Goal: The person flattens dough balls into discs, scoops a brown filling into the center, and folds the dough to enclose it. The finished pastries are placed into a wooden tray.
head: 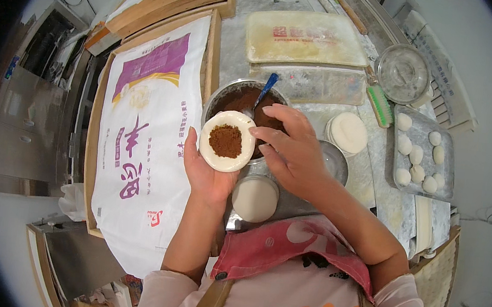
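On the palm and fingers of my left hand (210, 176) lies a round of white dough (225, 163) with a heap of brown crumbly filling (225, 141) at its middle. My right hand (294, 147) is at the dough's right edge, fingers spread, a fingertip at or very near the rim; whether it touches I cannot tell. Behind the dough stands a metal bowl (225, 89) of brown filling, with a blue-handled spoon (267, 88) in it. A stack of white dough rounds (255, 198) is just right of my left wrist, and another stack (347, 132) stands farther right.
A metal tray (417, 191) of several dough balls is at the right, near a green brush (380, 106) and a glass lid (403, 74). A lidded plastic box (307, 38) stands behind the bowl. Wooden trays (213, 55) under printed white sacks (139, 142) flank the left. A rolling pin (350, 14) lies far back.
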Demonstrator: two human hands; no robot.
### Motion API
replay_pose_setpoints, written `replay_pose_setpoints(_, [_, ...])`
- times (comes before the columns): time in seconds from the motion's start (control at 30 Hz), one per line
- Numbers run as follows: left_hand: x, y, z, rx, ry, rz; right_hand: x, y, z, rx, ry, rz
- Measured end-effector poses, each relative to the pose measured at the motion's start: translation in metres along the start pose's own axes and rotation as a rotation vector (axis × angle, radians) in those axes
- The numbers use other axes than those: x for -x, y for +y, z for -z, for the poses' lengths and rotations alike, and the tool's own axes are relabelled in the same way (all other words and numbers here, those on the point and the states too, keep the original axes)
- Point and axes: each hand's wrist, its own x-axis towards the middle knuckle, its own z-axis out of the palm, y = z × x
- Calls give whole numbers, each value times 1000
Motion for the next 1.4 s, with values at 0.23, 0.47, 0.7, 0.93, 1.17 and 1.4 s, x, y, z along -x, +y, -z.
replay_pose_setpoints(0.23, [64, 7, 25, -18, 159, -18, 59, -38, 3, 37, -234, 61])
replay_pose_setpoints(0.47, [129, -17, 73, -1, 348, 39, 109, -55, 2, -27, -548, -1])
replay_pose_setpoints(0.7, [136, -35, 93, -67, 202, 32, 125, -56, -2, -68, -518, -13])
replay_pose_setpoints(0.93, [143, -39, 96, -61, 210, 7, 130, -54, -7, -64, -540, -73])
replay_pose_setpoints(1.17, [142, -42, 92, -123, 302, -34, 133, -43, -13, -107, -511, -108])
replay_pose_setpoints(1.4, [135, -35, 81, -174, 408, -147, 147, -19, -24, -65, -511, -200])
